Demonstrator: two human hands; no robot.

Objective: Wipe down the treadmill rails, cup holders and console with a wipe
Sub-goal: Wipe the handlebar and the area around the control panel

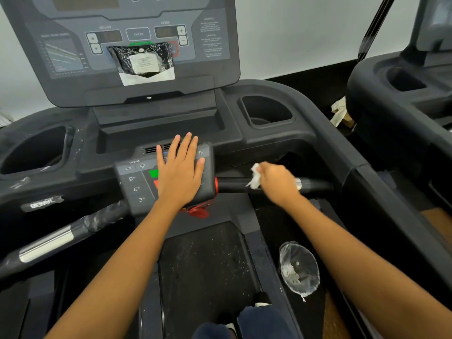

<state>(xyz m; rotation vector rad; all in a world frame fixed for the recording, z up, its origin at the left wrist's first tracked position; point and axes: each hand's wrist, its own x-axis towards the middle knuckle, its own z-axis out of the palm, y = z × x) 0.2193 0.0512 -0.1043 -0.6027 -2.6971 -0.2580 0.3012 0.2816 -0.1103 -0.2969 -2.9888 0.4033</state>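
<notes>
**A:** What is sitting behind everything?

**B:** A pale wall (293, 33) is running across the top of the frame. The treadmill's console (73, 89) is standing before it at upper left, and a second treadmill (391, 99) is showing at the right edge.

**A:** Is any writing coming through?

**B:** The console is showing "INCLINE", "ENTER" and "SPEED". The control pad (137, 187) at centre is showing "INCLINE" and 9, 6, 3. The sticker (42, 204) at far left is too blurred to read.

**A:** What is getting in the way?

**B:** A black packet (144, 59) with a white label is leaning on the console, covering some buttons. A clear plastic bag (299, 267) holding white scraps is lying at lower right.

**A:** And the hands?

**B:** The left hand (181, 172) is lying flat on the pad, fingers straight, hiding part of the green and red buttons. The right hand (278, 183) is gripping the white wipe (255, 178), holding it against the grip bar (315, 185) just right of the pad.
</notes>
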